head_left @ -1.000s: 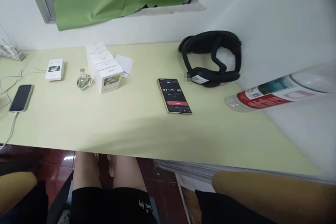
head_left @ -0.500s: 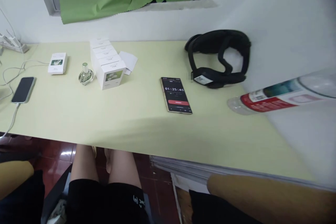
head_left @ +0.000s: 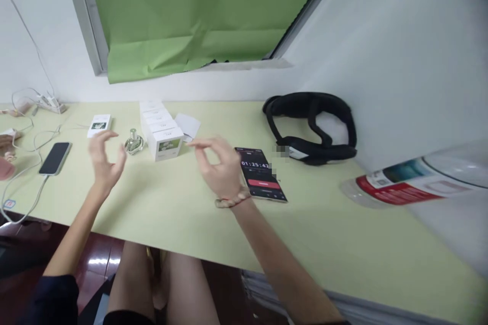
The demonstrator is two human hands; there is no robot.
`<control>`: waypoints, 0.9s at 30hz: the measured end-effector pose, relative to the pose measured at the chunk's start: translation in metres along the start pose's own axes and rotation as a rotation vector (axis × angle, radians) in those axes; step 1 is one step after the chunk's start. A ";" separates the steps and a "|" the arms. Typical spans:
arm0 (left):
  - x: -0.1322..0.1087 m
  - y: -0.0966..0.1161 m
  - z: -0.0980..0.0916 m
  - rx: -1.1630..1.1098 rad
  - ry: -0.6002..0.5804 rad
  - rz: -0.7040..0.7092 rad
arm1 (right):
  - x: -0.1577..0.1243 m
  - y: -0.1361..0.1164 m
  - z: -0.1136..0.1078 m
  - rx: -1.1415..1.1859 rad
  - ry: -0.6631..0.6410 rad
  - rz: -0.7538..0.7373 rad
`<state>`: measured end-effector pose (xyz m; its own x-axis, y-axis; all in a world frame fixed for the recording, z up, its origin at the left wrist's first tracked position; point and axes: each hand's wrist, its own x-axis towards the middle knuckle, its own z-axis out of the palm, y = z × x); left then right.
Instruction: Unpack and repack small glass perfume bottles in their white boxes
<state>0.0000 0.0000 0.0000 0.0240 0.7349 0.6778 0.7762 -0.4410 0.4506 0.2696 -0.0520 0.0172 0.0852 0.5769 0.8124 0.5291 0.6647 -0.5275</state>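
My left hand [head_left: 103, 160] is raised above the pale green table [head_left: 160, 208], fingers apart and empty, just left of a small glass perfume bottle [head_left: 133, 142]. My right hand [head_left: 217, 165] hovers in front of a row of white boxes [head_left: 160, 129], fingers loosely curled and apart, holding nothing; a bead bracelet sits on its wrist. A phone showing a timer [head_left: 261, 175] lies right beside my right hand. One more white box [head_left: 98, 125] lies flat to the left of the bottle.
A black head strap [head_left: 310, 127] lies at the back right. A clear plastic bottle with a red label [head_left: 412, 180] juts in from the right. A second phone [head_left: 55, 158] on a cable lies at the left, with cables and a power strip [head_left: 48, 104] behind.
Both hands have come up from below the table edge into view over the table. The camera has tilted upward, showing more of the green window cover.
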 end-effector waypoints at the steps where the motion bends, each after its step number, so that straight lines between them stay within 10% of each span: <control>1: 0.006 -0.003 0.011 0.003 -0.059 -0.009 | -0.004 0.010 0.009 -0.019 -0.038 -0.019; 9: 0.023 -0.042 0.094 0.007 -0.248 -0.221 | -0.020 0.082 0.034 0.011 0.091 0.220; 14: 0.016 -0.041 0.081 -0.043 -0.196 -0.186 | -0.042 0.089 0.049 0.043 0.043 0.306; 20: 0.019 -0.047 0.063 -0.065 -0.390 0.319 | -0.052 0.071 0.050 -0.010 0.032 0.113; 27: -0.014 -0.026 0.072 -0.244 -0.371 0.532 | -0.063 0.047 0.059 0.020 -0.342 -0.041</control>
<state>0.0255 0.0381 -0.0632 0.6097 0.4952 0.6189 0.4366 -0.8615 0.2592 0.2391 -0.0293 -0.0735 -0.2259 0.6730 0.7043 0.5096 0.6978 -0.5034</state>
